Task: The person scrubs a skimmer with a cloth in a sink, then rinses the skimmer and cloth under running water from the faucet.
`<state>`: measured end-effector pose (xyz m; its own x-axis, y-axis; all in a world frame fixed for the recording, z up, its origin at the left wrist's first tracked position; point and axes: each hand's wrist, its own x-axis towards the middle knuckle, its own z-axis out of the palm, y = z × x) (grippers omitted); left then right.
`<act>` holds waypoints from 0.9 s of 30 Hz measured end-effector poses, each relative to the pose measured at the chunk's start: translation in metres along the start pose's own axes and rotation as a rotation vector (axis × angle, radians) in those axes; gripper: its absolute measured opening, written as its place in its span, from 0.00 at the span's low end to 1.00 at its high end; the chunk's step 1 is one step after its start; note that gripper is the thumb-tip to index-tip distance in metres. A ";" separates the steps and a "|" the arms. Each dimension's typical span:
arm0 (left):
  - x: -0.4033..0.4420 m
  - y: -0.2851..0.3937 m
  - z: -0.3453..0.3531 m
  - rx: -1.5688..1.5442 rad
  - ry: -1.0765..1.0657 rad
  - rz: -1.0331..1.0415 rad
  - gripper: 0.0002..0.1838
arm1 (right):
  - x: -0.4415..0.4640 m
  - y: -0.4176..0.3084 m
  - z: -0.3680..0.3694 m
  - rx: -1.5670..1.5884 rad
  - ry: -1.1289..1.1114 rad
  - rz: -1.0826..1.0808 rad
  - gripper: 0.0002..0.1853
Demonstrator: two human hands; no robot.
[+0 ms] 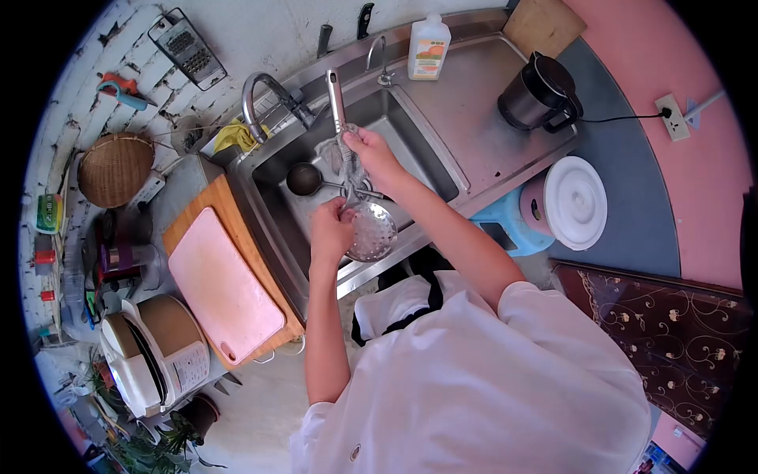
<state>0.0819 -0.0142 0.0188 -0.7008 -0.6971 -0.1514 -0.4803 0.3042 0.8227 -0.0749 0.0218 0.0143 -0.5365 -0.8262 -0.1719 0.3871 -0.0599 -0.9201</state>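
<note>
Over the sink [418, 150] I hold a metal skimmer [371, 231] with a perforated round head and a long handle that points away from me. My left hand [332, 231] is closed on the edge of its head, near the neck. Higher up, my right hand [376, 162] is closed round a grey cloth [347, 164] wrapped about the handle. My fingers and the cloth hide part of the handle. A ladle [304, 179] with a dark round bowl lies in the sink, just left of the cloth.
A curved faucet [254, 107] rises at the sink's back left. To the left lies a pink cutting board [225, 284] on a wooden board, beside a rice cooker [158, 355]. A white bottle [429, 49] and electric kettle [541, 93] stand right. A lidded bucket [575, 203] is below.
</note>
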 end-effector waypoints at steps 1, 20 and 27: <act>0.004 0.000 0.005 0.010 0.000 0.002 0.15 | 0.004 -0.005 -0.003 0.182 0.046 -0.052 0.09; 0.009 0.089 0.054 0.714 0.220 -0.116 0.06 | 0.022 -0.026 -0.028 -0.371 0.254 -0.178 0.15; 0.025 0.087 0.044 0.705 0.246 -0.105 0.06 | 0.016 0.019 -0.021 -0.486 0.256 -0.282 0.16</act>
<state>-0.0005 0.0235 0.0629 -0.5347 -0.8449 -0.0150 -0.8196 0.5142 0.2528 -0.0922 0.0198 -0.0131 -0.7545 -0.6517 0.0775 -0.1495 0.0556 -0.9872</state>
